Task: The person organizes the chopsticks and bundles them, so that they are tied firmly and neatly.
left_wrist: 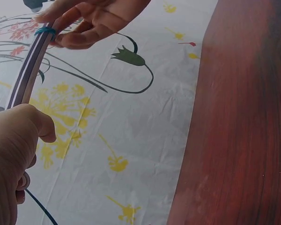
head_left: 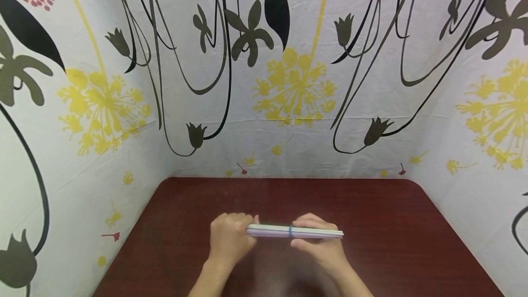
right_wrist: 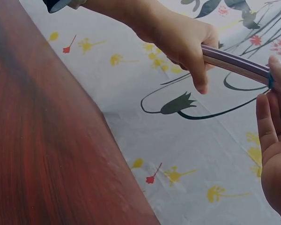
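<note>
A slim bundle of straight pastel sticks (head_left: 268, 231), pale green and lavender, lies level between both hands above the table. Around its middle sits a teal rubber band (head_left: 290, 232), which shows several turns in the left wrist view (left_wrist: 45, 31). My left hand (head_left: 232, 236) grips the left end in a fist. With thumb below and fingers above, my right hand (head_left: 326, 250) pinches the bundle beside the band; the right end passes across that hand. What exactly the sticks are cannot be told. The left hand's fingers hide the bundle's left end.
Below the hands spreads a dark red wood-grain table (head_left: 272, 200) with rounded far corners. White cloth (head_left: 264, 145) printed with flowers and stems stands behind it and along both sides.
</note>
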Demonstrator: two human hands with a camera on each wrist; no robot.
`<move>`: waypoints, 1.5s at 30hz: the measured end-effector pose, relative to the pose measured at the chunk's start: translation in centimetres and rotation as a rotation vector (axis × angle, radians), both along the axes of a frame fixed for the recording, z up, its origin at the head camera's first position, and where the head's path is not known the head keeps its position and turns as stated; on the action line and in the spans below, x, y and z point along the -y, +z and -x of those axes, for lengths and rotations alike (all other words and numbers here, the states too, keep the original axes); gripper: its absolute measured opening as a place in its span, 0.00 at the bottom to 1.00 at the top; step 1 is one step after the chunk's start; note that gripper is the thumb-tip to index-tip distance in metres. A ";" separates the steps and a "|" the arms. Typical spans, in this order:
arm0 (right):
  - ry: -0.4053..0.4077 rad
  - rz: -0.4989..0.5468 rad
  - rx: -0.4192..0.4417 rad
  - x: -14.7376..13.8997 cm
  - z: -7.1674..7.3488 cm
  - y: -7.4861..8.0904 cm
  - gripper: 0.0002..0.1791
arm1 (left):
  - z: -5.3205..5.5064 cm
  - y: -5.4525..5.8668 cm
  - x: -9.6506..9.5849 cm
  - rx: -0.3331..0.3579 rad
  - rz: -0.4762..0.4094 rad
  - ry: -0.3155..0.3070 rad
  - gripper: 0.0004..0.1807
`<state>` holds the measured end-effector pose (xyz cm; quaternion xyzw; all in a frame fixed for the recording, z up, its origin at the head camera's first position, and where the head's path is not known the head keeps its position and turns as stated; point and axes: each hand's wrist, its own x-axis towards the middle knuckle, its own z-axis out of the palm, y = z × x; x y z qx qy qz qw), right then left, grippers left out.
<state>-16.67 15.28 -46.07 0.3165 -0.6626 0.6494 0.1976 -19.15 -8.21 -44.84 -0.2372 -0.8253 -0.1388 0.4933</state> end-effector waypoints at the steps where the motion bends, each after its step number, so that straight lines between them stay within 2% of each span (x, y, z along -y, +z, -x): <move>1: 0.001 0.005 0.002 0.0 0.0 0.0 0.23 | 0.0 0.0 0.0 0.003 -0.001 0.002 0.22; 7: 0.025 0.047 0.028 0.3 -0.1 0.1 0.20 | 0.0 -0.1 -0.1 0.001 -0.023 -0.009 0.23; 12: -0.015 0.071 0.036 0.8 -0.1 0.1 0.22 | -0.2 -0.2 -0.5 0.004 -0.045 -0.013 0.22; 17: -0.092 0.000 0.044 1.4 -0.2 -0.2 0.19 | -0.2 -0.1 -1.0 -0.028 -0.030 -0.045 0.21; 22: -0.126 -0.038 0.051 1.1 -0.3 -0.4 0.21 | -0.2 -0.1 -0.9 -0.012 -0.011 -0.028 0.20; 28: -0.079 0.022 0.064 0.3 -0.4 -0.2 0.21 | -0.1 -0.4 -0.2 0.011 -0.020 -0.004 0.21; 35: -0.054 0.022 0.055 0.9 -0.2 -0.1 0.18 | -0.1 -0.7 -0.2 0.032 -0.019 0.010 0.22; 42: -0.040 0.021 0.077 1.2 -0.2 -0.2 0.19 | -0.2 -0.6 -0.3 -0.025 0.017 0.025 0.24; 45: -0.028 0.006 0.109 1.3 -0.3 -0.2 0.19 | -0.2 -0.8 -0.3 -0.021 0.030 0.019 0.23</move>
